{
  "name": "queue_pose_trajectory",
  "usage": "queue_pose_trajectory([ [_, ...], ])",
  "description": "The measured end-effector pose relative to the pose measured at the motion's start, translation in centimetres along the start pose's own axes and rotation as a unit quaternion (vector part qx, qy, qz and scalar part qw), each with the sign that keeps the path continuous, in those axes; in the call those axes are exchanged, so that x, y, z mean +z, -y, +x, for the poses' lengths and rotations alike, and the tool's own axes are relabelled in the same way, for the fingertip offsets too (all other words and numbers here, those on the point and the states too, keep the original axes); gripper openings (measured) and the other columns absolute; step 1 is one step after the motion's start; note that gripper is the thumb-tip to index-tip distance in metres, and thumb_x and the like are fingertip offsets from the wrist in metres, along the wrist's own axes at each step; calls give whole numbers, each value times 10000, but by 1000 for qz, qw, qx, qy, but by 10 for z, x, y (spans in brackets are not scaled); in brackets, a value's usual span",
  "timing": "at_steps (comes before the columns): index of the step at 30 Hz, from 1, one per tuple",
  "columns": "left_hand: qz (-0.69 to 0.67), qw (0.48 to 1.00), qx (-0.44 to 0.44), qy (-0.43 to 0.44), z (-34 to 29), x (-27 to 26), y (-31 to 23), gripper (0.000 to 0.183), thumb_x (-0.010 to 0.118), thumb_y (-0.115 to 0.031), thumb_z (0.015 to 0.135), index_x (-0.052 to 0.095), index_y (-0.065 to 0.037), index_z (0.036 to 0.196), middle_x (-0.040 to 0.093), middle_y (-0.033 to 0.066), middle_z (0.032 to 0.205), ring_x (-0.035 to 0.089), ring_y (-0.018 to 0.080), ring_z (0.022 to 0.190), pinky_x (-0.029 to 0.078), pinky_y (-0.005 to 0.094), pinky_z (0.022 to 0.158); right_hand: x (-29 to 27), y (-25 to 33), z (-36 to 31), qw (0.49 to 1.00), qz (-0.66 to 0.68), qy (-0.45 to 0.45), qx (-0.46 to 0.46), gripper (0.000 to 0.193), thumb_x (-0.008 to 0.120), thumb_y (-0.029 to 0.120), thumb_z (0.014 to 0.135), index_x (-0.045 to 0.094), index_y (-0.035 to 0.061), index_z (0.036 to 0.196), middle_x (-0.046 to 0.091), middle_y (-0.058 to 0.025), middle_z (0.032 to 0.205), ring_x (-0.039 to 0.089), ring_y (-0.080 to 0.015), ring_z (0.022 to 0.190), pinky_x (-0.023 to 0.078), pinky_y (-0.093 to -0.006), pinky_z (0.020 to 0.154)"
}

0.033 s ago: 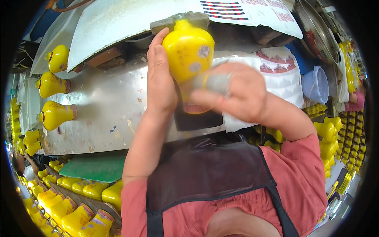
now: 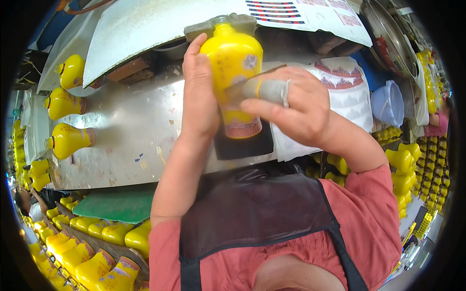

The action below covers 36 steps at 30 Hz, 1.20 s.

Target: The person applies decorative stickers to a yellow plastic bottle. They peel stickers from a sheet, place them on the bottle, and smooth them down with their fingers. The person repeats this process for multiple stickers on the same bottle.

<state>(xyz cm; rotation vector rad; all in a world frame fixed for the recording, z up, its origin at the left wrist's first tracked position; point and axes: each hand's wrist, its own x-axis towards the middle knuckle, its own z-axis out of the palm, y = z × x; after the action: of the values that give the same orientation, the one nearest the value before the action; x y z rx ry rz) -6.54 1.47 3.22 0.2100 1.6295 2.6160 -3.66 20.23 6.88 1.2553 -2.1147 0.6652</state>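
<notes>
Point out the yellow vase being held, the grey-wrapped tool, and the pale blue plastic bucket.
Yellow ceramic vase (image 2: 233,58), head view, on its upper body.
Grey-wrapped tool (image 2: 267,89), head view, on its wrapped handle.
Pale blue plastic bucket (image 2: 388,104), head view, on its side wall.

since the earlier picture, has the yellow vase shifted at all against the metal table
No. The yellow vase sits at the same spot above the dark mat on the metal table; both pictures match.

Vase (image 2: 233,63) between fingers — glossy yellow, faint pale floral mark, red-and-white patterned band at base. Tool (image 2: 264,89) under right fingers — grey, yellow ring. Dark mat (image 2: 242,145) below fingers. Sheets (image 2: 347,97) right of fingers — white, red scalloped print. Bucket (image 2: 388,104) pale blue.
</notes>
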Motion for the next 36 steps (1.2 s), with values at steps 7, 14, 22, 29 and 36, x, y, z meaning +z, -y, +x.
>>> queue_pose_trajectory([
  [7,6,999,-18,-35,0,4,6,536,514,-288,1106,298,-126,1568,523,135,1420,552,239,1273,474,402,1092,-11,15,-4,993,92,59,35,247,749,86,777,747,152,1015,702,-25,881,695,-216,750,556,-354,625],
  [14,424,896,131,-6,-15,-9,20,795,483,-394,1082,44,-62,1654,180,222,1647,262,351,1516,219,437,1246,-9,-10,-15,946,33,-135,294,242,678,-3,948,694,9,1189,730,-91,1017,704,-173,875,557,-264,782],
  [22,137,989,41,29,-28,-8,25,801,449,-220,1079,-79,-147,1677,168,157,1685,265,289,1518,234,410,1243,11,10,-14,801,182,93,563,782,727,497,862,490,9,1425,715,-261,1149,719,-384,1037,554,-453,905],
  [29,236,971,34,16,-27,-8,26,937,555,-220,1021,-119,-128,1666,202,191,1655,287,317,1506,242,429,1239,30,8,-16,812,243,64,527,1014,753,497,831,289,-6,1580,686,-315,1176,681,-477,1078,547,-478,911],
  [36,245,969,40,13,-28,-1,24,1025,621,-159,978,-144,-128,1659,244,195,1631,321,313,1489,270,425,1232,33,0,-33,798,292,72,523,947,713,480,903,276,0,1593,670,-341,1200,672,-487,1107,535,-484,926],
])
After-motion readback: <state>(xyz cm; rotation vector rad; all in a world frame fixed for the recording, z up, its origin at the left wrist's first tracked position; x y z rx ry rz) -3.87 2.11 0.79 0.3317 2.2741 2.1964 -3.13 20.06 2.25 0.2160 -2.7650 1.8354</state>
